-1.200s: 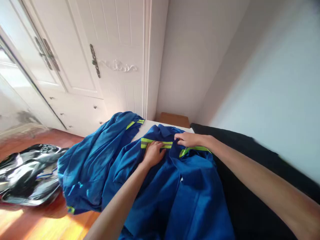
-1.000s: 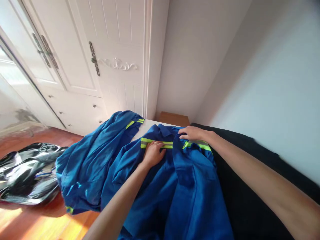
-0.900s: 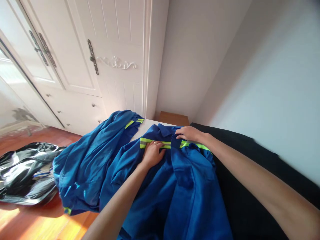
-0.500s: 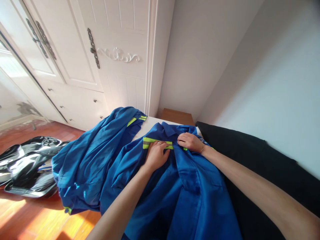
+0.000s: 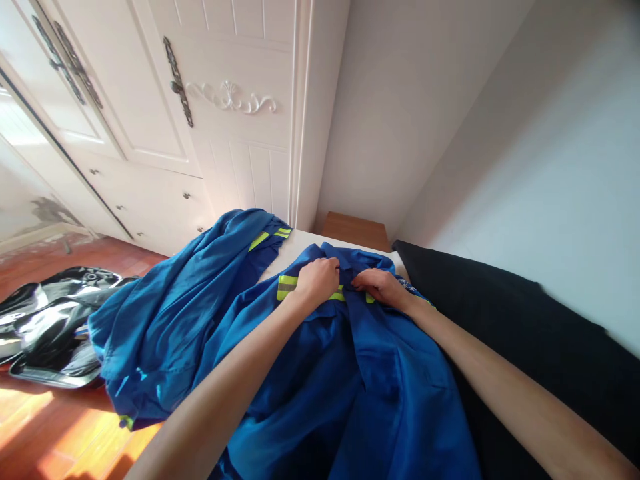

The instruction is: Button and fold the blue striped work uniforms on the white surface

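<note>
Blue fabric garment with yellow-green and grey bands (image 5: 375, 373) is lying spread, front toward the camera, its upper end resting over a flat white surface (image 5: 295, 250). Near its collar, the left hand (image 5: 321, 281) is closing in a fist on the cloth, just above the band. Beside it, the right hand (image 5: 383, 288) is curling its fingers around the cloth at the front edge; the fingertips are partly hidden. Crumpled blue cloth with matching bands (image 5: 185, 313) is lying to the left, and black fabric (image 5: 500, 320) is stretching along the right. Farther left, an open black suitcase filled with items (image 5: 55, 327) is resting on the reddish wooden floor (image 5: 55, 440). Behind, a white panelled wardrobe (image 5: 240, 153) is standing near a brown wooden piece (image 5: 355, 228).
</note>
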`<move>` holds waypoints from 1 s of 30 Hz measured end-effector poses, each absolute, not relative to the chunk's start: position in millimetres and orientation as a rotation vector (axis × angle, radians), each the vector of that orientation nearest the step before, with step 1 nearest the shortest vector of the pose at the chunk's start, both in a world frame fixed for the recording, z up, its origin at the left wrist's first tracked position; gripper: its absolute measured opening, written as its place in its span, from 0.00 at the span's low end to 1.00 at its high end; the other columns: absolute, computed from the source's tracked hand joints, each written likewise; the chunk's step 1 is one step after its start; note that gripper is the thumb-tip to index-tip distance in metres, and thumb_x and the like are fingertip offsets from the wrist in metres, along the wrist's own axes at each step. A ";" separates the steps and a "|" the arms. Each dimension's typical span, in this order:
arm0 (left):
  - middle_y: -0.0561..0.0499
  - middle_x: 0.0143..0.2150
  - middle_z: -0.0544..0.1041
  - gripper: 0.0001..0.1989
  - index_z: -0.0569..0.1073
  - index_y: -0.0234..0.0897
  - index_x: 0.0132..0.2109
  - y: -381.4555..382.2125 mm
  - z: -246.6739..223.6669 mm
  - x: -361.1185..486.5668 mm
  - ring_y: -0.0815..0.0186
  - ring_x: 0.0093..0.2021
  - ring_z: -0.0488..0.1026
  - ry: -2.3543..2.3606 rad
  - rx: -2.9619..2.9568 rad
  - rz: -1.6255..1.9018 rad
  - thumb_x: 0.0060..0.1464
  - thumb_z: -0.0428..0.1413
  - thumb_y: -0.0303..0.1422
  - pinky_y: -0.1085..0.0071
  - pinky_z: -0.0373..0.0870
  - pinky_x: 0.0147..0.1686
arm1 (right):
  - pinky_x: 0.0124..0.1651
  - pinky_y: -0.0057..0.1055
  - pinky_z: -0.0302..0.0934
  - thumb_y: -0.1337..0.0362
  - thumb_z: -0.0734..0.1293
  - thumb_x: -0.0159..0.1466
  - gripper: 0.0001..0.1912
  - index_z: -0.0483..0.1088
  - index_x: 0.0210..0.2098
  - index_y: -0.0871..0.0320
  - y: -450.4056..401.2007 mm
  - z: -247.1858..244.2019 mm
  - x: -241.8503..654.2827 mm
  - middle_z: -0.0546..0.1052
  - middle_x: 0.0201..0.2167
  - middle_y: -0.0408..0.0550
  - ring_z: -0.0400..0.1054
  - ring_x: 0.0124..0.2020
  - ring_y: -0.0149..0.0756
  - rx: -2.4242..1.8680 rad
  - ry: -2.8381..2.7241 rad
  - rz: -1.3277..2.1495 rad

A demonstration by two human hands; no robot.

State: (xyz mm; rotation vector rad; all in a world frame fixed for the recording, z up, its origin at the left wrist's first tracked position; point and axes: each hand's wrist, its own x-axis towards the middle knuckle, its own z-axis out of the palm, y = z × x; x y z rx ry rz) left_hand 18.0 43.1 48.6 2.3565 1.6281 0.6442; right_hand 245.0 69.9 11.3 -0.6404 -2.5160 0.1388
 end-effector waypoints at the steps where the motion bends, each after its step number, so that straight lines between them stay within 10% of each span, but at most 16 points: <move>1: 0.44 0.45 0.80 0.15 0.78 0.39 0.47 52.7 49.8 20.5 0.55 0.46 0.76 1.540 2.438 0.727 0.62 0.48 0.32 0.62 0.70 0.44 | 0.43 0.36 0.70 0.72 0.61 0.67 0.11 0.75 0.40 0.58 69.9 11.9 245.6 0.81 0.38 0.50 0.76 0.40 0.39 -0.635 -2.517 0.157; 6: 0.48 0.56 0.76 0.17 0.77 0.41 0.48 91.3 45.5 33.2 0.57 0.62 0.64 1.078 2.732 0.853 0.66 0.44 0.37 0.58 0.58 0.59 | 0.44 0.34 0.71 0.71 0.62 0.66 0.11 0.76 0.35 0.57 70.1 14.1 245.6 0.80 0.41 0.50 0.75 0.42 0.38 -0.647 -2.517 0.158; 13: 0.45 0.37 0.82 0.24 0.80 0.36 0.34 124.4 37.0 32.6 0.58 0.39 0.78 1.073 2.183 0.619 0.64 0.43 0.42 0.67 0.69 0.44 | 0.42 0.32 0.69 0.71 0.62 0.67 0.11 0.77 0.35 0.58 68.7 20.4 243.8 0.77 0.43 0.52 0.73 0.42 0.38 -0.678 -2.557 0.192; 20: 0.51 0.36 0.82 0.10 0.82 0.37 0.39 119.8 34.6 25.4 0.61 0.37 0.74 0.971 2.285 0.509 0.50 0.59 0.34 0.72 0.64 0.39 | 0.42 0.32 0.68 0.70 0.61 0.68 0.11 0.76 0.36 0.57 66.1 24.2 242.0 0.76 0.43 0.52 0.72 0.42 0.37 -0.727 -2.572 0.132; 30: 0.52 0.27 0.76 0.15 0.76 0.36 0.29 123.7 27.1 25.2 0.65 0.30 0.68 0.977 2.249 0.667 0.54 0.53 0.41 0.71 0.61 0.31 | 0.42 0.34 0.67 0.68 0.61 0.69 0.11 0.76 0.37 0.58 64.8 28.5 240.5 0.78 0.39 0.52 0.72 0.40 0.37 -0.607 -2.476 0.011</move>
